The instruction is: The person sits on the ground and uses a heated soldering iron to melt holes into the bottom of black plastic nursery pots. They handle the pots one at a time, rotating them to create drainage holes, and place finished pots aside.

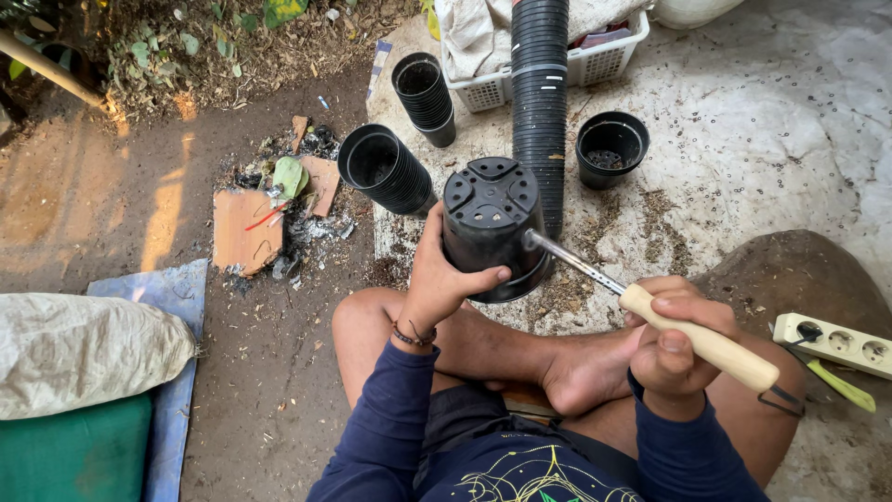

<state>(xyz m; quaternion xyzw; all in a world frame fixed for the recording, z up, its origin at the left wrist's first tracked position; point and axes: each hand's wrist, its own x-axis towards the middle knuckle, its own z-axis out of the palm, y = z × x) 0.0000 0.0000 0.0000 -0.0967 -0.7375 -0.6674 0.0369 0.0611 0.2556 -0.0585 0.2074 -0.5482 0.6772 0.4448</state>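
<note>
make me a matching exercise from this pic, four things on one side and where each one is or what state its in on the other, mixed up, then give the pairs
Things:
1. black plastic pot
2. wooden-handled tool
3. power strip
4. white basket

Places or states:
A. on the ground at the right edge, by the knee
B. gripped in the right hand, metal tip against a pot's side
C. held upside down in the left hand
D. at the top, behind the tall stack of pots

Pairs: 1-C, 2-B, 3-A, 4-D
</note>
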